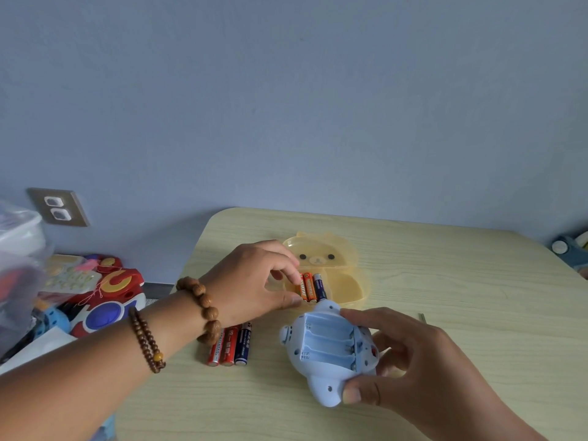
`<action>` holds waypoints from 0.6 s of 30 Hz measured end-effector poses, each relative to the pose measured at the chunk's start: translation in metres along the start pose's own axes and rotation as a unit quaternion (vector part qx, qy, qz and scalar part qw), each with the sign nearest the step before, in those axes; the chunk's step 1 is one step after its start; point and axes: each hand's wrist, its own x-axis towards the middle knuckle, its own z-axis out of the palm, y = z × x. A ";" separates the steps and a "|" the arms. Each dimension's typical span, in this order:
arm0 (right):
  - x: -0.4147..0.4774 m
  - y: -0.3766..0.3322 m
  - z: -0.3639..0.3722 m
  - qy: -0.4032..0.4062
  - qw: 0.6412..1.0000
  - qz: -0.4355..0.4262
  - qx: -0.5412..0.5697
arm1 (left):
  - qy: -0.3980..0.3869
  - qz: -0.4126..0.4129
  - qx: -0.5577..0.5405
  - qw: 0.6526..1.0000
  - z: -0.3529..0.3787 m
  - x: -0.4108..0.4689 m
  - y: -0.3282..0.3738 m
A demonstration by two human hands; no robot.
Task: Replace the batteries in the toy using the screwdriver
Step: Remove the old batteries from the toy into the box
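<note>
A light blue toy (pixel 327 354) lies upside down on the table, its battery bay open and empty. My right hand (pixel 413 361) grips it by the right side, thumb on a foot. My left hand (pixel 254 278) reaches into the open yellow bear-shaped box (pixel 346 281) and pinches an orange battery (pixel 302 289), one of three batteries lying there. Three more batteries (pixel 229 345), two red and one dark blue, lie on the table under my left wrist. No screwdriver is visible.
The pale wooden table (pixel 445 281) stands against a blue wall. Left of the table, colourful toys (pixel 105 291) and a clear plastic bin (pixel 19 249) sit lower down. A thin stick-like item (pixel 422 317) lies right of the toy.
</note>
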 end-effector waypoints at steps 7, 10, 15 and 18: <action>-0.001 -0.002 0.001 0.002 1.000 0.003 0.010 | -0.002 0.035 0.055 0.998 -0.037 -0.008 0.006; 0.000 -0.002 0.002 0.005 1.000 0.002 0.010 | -0.084 0.013 0.128 0.988 -0.064 -0.028 0.013; -0.001 -0.006 0.004 0.005 1.000 -0.002 0.003 | -0.203 -0.017 0.177 0.963 -0.061 -0.060 0.022; -0.002 -0.008 0.004 0.004 1.000 -0.007 0.003 | -0.208 -0.032 0.208 0.955 -0.055 -0.068 0.021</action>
